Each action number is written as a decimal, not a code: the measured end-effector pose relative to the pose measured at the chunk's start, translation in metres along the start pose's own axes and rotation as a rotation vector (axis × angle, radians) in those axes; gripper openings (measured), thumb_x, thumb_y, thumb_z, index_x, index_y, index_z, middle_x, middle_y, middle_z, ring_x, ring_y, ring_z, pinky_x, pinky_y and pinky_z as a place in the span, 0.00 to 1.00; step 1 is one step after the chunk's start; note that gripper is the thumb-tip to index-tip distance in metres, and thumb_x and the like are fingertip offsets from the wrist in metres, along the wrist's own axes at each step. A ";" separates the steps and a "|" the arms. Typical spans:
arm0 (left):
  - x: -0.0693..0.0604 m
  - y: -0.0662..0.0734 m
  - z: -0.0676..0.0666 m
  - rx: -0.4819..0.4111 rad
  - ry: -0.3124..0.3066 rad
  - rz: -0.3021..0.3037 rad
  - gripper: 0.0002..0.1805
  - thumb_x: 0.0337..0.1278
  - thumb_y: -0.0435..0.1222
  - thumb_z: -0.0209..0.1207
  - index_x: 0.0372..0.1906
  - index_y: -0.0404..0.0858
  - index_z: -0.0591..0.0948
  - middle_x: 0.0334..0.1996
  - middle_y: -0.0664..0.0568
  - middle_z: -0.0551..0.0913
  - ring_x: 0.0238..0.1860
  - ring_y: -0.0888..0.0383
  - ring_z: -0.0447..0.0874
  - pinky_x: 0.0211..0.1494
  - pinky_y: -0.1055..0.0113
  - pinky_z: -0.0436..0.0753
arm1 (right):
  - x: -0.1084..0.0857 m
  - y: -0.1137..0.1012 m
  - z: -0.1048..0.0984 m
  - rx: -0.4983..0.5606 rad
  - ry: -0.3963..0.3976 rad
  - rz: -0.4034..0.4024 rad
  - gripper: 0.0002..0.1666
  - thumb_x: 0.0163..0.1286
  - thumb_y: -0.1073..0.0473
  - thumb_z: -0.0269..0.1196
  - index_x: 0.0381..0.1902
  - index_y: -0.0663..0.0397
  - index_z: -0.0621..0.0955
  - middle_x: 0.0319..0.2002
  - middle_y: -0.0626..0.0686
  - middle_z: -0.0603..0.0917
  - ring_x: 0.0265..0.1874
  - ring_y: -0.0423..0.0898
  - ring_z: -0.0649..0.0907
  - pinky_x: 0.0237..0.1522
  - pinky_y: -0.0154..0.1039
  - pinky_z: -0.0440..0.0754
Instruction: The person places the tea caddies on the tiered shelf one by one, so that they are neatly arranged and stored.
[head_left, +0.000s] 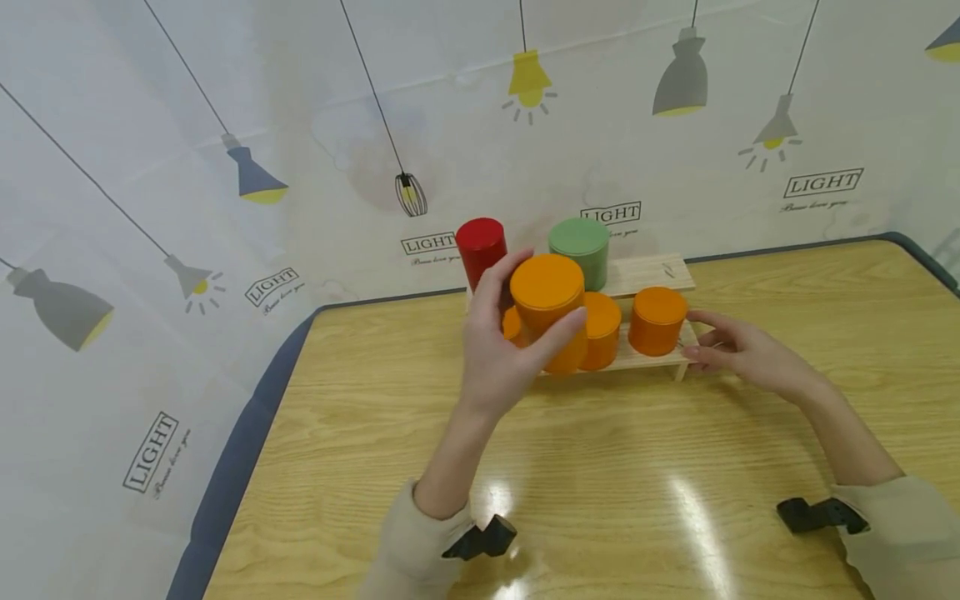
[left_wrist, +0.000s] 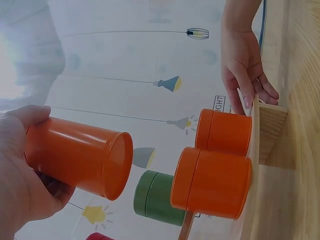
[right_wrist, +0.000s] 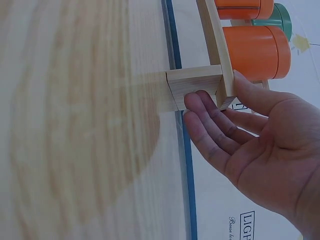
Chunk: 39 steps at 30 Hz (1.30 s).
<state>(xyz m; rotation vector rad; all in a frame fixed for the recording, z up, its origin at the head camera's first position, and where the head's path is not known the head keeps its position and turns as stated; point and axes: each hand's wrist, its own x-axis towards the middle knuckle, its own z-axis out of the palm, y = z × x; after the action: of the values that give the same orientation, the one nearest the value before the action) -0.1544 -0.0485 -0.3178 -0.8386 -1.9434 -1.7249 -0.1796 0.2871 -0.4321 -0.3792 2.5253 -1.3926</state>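
Note:
In the head view my left hand grips a tall orange canister from its left side, thumb in front. The left wrist view has this canister tilted and apart from the shelf. My right hand holds the right end of a two-step wooden shelf, its thumb and fingers bent about the board's end in the right wrist view. On the front step stand shorter orange canisters, one mostly hidden behind the left hand. A red canister and a green canister stand on the back step.
The shelf stands on a wood-grain table near its back edge. Dark blue edging runs along the table's left and back. Behind it hangs a pale wall covering printed with lamps. Black straps with small devices sit at both sleeves.

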 end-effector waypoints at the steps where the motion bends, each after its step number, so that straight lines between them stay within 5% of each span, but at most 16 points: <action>1: 0.002 0.000 0.003 -0.007 -0.002 -0.003 0.38 0.50 0.33 0.73 0.67 0.33 0.71 0.56 0.47 0.78 0.54 0.56 0.79 0.58 0.58 0.79 | 0.000 0.000 0.000 0.000 0.000 -0.002 0.41 0.79 0.55 0.57 0.78 0.68 0.53 0.55 0.68 0.79 0.47 0.55 0.84 0.46 0.42 0.86; 13: 0.025 -0.009 0.029 -0.099 -0.028 -0.060 0.36 0.50 0.30 0.74 0.65 0.36 0.73 0.55 0.49 0.81 0.55 0.60 0.79 0.61 0.61 0.78 | -0.002 -0.004 0.000 0.008 -0.008 -0.001 0.41 0.79 0.53 0.57 0.78 0.67 0.54 0.54 0.68 0.80 0.47 0.55 0.85 0.47 0.43 0.85; 30: 0.055 -0.025 0.053 -0.095 -0.087 -0.196 0.35 0.58 0.36 0.71 0.68 0.40 0.69 0.57 0.55 0.77 0.53 0.65 0.76 0.60 0.69 0.78 | -0.003 -0.004 -0.002 0.010 -0.010 -0.004 0.41 0.79 0.53 0.56 0.78 0.66 0.54 0.54 0.67 0.80 0.47 0.54 0.85 0.47 0.42 0.85; 39: 0.065 -0.031 0.067 -0.093 -0.116 -0.216 0.35 0.58 0.36 0.71 0.68 0.39 0.69 0.55 0.55 0.77 0.50 0.65 0.77 0.55 0.71 0.80 | -0.003 -0.004 -0.002 0.038 -0.014 -0.016 0.41 0.79 0.53 0.56 0.78 0.67 0.54 0.55 0.68 0.79 0.47 0.54 0.85 0.47 0.43 0.85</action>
<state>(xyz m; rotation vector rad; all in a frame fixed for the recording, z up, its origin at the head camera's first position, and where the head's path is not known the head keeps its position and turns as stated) -0.2171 0.0268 -0.3079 -0.8007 -2.1108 -1.9422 -0.1770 0.2872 -0.4272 -0.4012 2.4864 -1.4365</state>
